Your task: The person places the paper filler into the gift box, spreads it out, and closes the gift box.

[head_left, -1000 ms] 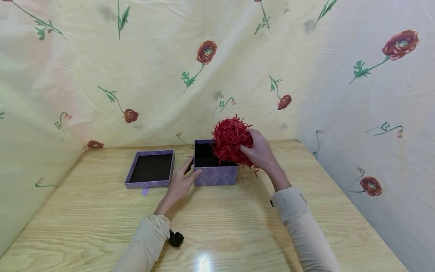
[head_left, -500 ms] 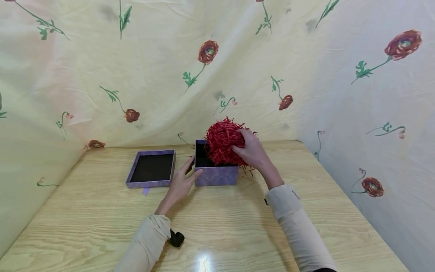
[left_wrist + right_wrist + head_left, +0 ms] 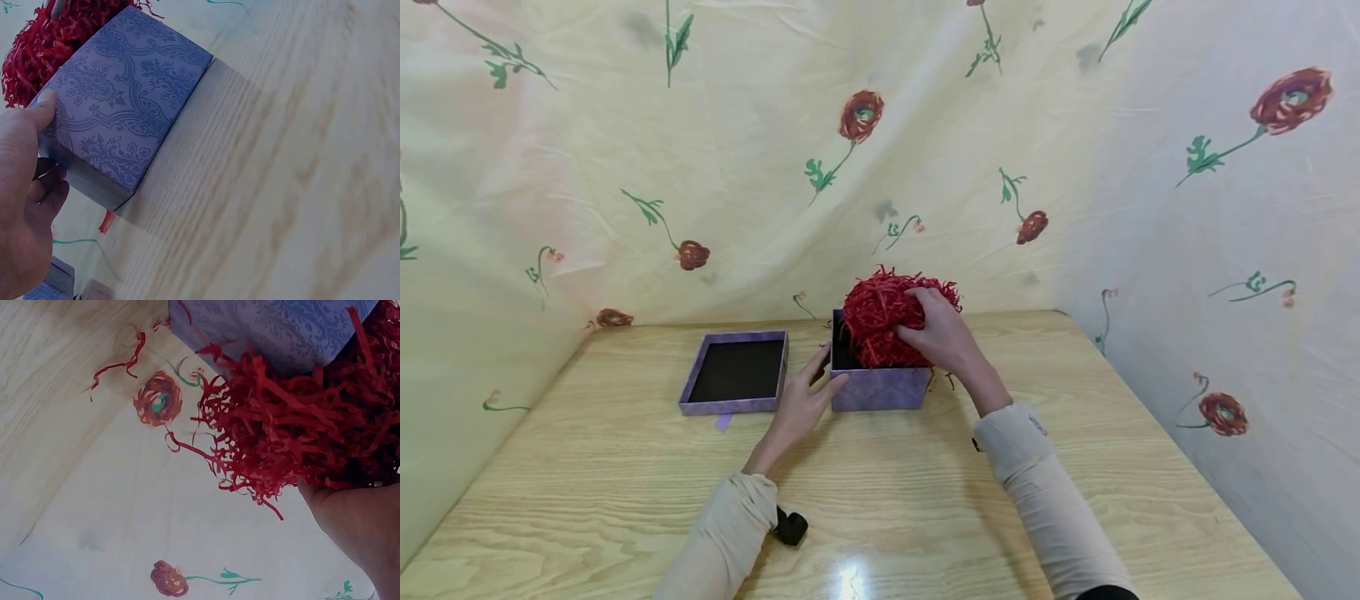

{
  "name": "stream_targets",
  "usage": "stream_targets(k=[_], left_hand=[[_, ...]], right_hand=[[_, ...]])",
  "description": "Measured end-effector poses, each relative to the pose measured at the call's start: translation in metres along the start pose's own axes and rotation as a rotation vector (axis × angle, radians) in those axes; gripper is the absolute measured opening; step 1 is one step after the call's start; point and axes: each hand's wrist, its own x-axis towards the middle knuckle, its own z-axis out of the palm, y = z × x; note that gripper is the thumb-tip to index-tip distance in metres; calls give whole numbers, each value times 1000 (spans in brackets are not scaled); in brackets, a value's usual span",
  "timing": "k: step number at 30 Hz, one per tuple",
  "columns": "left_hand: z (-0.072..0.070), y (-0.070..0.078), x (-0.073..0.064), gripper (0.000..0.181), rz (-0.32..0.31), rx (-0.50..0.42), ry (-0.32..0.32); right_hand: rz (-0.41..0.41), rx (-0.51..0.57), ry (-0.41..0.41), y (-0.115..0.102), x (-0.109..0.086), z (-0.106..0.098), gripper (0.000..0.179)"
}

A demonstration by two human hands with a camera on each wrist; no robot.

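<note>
The right hand [image 3: 942,342] holds a big tuft of red shred [image 3: 880,321], thumb and forefinger pressed into it from the right; the other fingertips are lost in the strands. The left hand [image 3: 797,408] grips the box [image 3: 880,390] at its near left corner, thumb on the front face and fingers bent along the left side, and so seems to steady it. The shred sits in and over the mouth of the box, heaped well above the rim and covering most of the opening except a dark strip at the left; loose strands trail past the right side, and the right wrist view shows more of them jutting beyond the wall. The step in hand looks to be filling the box with the shred, only partly done. The next move seems to call for pressing the tuft down and spreading it toward the bare left strip, tucking in the strays, while the left hand holds the box firm; the springy bulk may well push back up or spill over. Left of the box and apart from it, the lid [image 3: 730,407] lies hollow side up on the table [image 3: 625,467], a purple tab [image 3: 722,422] at its near edge. Flowered cloth [image 3: 737,167] hangs behind.
</note>
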Motion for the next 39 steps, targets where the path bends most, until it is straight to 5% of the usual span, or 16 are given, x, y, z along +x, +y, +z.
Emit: stream_targets(k=[39], left_hand=[[0, 0, 0, 66, -3, 2, 1]], right_hand=[[-67, -6, -38, -4, 0, 19, 51]])
